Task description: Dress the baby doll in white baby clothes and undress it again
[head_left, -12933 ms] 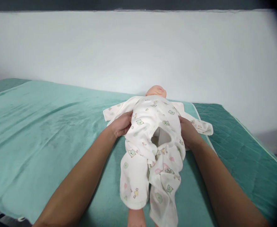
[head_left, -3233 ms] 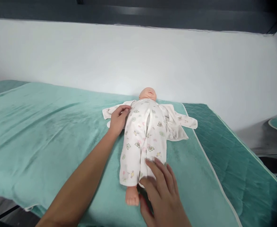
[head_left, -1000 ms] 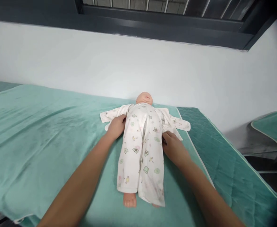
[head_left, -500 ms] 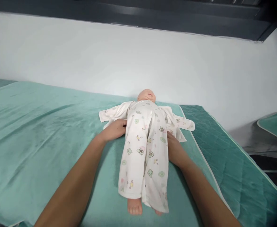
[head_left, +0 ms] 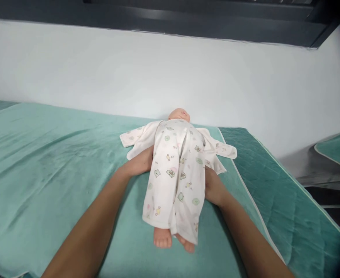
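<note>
A baby doll lies on its back, head toward the wall. White printed trousers cover its legs and reach high over its belly, with both feet sticking out of the cuffs. The sleeves of a matching white shirt spread out to either side. At the left edge of the trousers, near the hip, is my left hand; its fingers disappear behind the cloth. My right hand presses in at the opposite side, a little lower, its fingers also hidden behind the trousers.
The doll rests on a light green bed cover with white piping. A darker green quilted mat adjoins it on the right. A white wall stands behind, below a dark frame. Another green padded edge juts in at far right.
The doll's feet and trouser cuffs have shifted up and slightly left in view, and the right-hand foot shows more. My fingers have slipped further out of sight behind the trousers.
</note>
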### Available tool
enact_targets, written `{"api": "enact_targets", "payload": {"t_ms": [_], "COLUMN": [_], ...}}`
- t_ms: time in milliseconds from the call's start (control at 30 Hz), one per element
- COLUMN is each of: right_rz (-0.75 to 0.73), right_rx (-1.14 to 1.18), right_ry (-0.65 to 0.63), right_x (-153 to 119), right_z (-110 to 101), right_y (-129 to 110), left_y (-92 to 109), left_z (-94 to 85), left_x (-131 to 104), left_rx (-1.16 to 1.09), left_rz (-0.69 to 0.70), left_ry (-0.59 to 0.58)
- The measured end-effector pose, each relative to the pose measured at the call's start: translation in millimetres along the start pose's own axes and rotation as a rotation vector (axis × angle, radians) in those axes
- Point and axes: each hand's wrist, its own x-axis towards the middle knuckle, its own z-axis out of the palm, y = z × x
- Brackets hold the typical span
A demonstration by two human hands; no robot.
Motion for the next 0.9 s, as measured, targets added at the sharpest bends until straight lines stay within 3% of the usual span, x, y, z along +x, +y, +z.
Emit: {"api": "enact_targets", "payload": {"t_ms": [167,367,500,633,767,900], "right_rz": [0.036,0.039,0.042,0.085,0.098,0.075], "right_rx": [0.065,0.111,0.079,0.011,-0.031,-0.056], "right_ry": [0.015,0.036,0.029,-0.032,-0.068,-0.049], "right_x": [-0.6,-0.6,-1.2,-2.4,-3.6,-6.7], "right_z": [-0.9,-3.7,-2.6,0.3,1.9,0.2], "right_y": [-0.7,-2.5,-1.3,0.4,1.3,2.4], "left_y": [-13.7,-4.2,-3.8,-9.9,-10.7,-7.1], "left_z": [10.4,15.2,16.0,23.7,32.2,36.7], "left_x": [-4.1,3.0,2.1,-22.0,-58.9,-82.3], "left_rx": [0.064,0.103,0.366,0.614,0.589,0.560], "left_rz": [0.002,-0.026,-0.047,0.021,0.094,0.203], "left_ry": [-0.065,0.091,0.161,0.265,0.386,0.390]}}
